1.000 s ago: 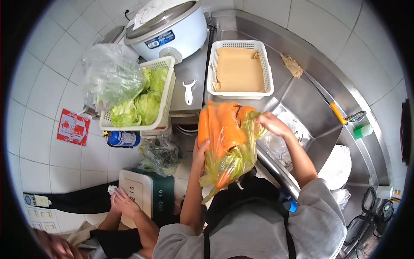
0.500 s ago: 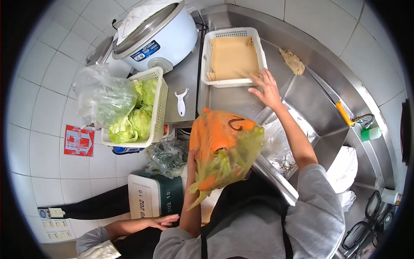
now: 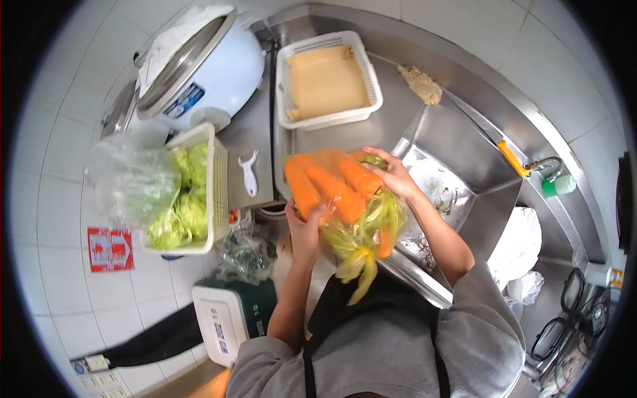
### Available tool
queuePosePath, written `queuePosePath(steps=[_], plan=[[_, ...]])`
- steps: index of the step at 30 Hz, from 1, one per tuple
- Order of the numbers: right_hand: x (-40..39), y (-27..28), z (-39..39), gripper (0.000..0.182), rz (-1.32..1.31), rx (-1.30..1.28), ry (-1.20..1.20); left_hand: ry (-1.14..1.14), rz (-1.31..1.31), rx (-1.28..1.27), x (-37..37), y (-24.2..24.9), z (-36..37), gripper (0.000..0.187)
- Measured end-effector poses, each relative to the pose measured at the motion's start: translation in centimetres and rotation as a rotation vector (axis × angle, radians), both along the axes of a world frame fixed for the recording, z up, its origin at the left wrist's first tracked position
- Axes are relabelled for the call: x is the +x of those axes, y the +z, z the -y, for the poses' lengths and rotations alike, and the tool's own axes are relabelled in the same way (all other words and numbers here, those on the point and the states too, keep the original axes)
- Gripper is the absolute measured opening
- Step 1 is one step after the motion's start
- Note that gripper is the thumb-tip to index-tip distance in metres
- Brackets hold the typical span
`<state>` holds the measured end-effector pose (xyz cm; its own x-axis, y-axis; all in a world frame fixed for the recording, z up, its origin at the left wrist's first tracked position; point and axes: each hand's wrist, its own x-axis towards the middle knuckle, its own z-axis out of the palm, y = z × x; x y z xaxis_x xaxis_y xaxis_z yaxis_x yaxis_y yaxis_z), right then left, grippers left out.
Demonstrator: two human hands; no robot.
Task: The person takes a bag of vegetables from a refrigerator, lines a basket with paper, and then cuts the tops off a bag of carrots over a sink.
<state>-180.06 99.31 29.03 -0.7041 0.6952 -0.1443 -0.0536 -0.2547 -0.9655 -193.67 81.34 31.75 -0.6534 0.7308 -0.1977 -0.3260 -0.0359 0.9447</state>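
Observation:
A see-through yellowish plastic bag of carrots (image 3: 338,186) is held in front of my body, above the counter's front edge. Its tied, twisted neck hangs down toward my apron. My left hand (image 3: 308,229) grips the bag's lower left side, the thumb against the carrots. Around the upper right side of the bag closes my right hand (image 3: 390,174), fingers curled at a bunched part of the plastic. Beyond the bag stands a white basket (image 3: 284,99) lined with brown paper (image 3: 328,79). A white peeler (image 3: 249,176) lies on the counter to the left.
At left, a white basket (image 3: 217,192) holds lettuce (image 3: 189,219) beside a clear plastic bag (image 3: 133,179). A large rice cooker (image 3: 225,73) stands behind. The sink (image 3: 458,159) is at right, with an orange-handled knife (image 3: 511,158) along its far edge.
My right hand has left the paper-lined basket and now grips the bag of carrots. The bag has turned, with its knot now hanging forward. Another person's hand at lower left is gone from view.

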Motion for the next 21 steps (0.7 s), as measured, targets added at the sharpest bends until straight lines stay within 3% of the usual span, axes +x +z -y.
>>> queuePosePath(steps=[2, 4, 6, 7, 8, 10, 11, 12, 14, 15, 17, 18, 19, 21], plan=[[-1.8, -0.9, -2.8, 0.05, 0.026, 0.075, 0.033, 0.05, 0.126, 0.025, 0.3, -1.2, -1.4, 0.058], [-2.9, -2.4, -4.1, 0.049, 0.066, 0.115, 0.062, -0.016, 0.092, -0.029, -0.4, -2.0, -1.7, 0.069], [-3.7, -3.0, -4.7, 0.052, 0.079, 0.263, 0.141, -0.056, -0.351, -0.07, -0.4, -0.3, -1.9, 0.082], [-3.7, -2.4, -4.5, 0.056, 0.14, 0.321, 0.147, 0.009, -0.863, -0.09, -0.7, -0.2, -2.3, 0.079], [-3.3, -1.7, -4.4, 0.056, 0.147, 0.318, 0.123, -0.015, -0.861, -0.08, -1.7, 0.2, -3.1, 0.079], [-2.1, -0.8, -3.8, 0.06, 0.29, 0.363, -0.034, -0.411, -1.465, -0.062, -4.0, 1.2, -5.6, 0.064], [-0.7, -1.0, -3.5, 0.066, 0.289, 0.24, -0.071, -0.656, -1.437, -0.046, -4.7, 1.4, -7.0, 0.056], [1.3, -1.5, -2.7, 0.069, 0.361, 0.238, -0.143, -0.67, -1.433, -0.032, -5.1, 1.5, -7.9, 0.056], [4.7, -2.4, 0.7, 0.073, 0.468, 0.084, -0.256, -0.985, -1.528, 0.154, -5.4, 1.7, -9.9, 0.059], [5.4, -2.7, 3.5, 0.076, 0.504, -0.075, -0.292, -0.994, -1.527, 0.211, -5.6, 1.7, -10.8, 0.063], [3.1, -0.8, 8.6, 0.08, 0.263, -0.472, -0.455, -0.978, -1.506, 0.181, -6.0, 0.9, -12.1, 0.063], [1.6, -0.4, 9.0, 0.079, 0.169, -0.423, -0.537, -0.96, -1.498, 0.131, -6.1, 0.5, -12.3, 0.064], [1.6, -0.4, 8.0, 0.074, 0.294, -0.317, -0.52, -0.819, -1.567, 0.163, -5.8, 0.2, -12.3, 0.064], [2.1, -0.5, 5.0, 0.07, 0.416, -0.216, -0.516, -0.754, -1.561, 0.117, -5.6, -0.1, -12.7, 0.063]])
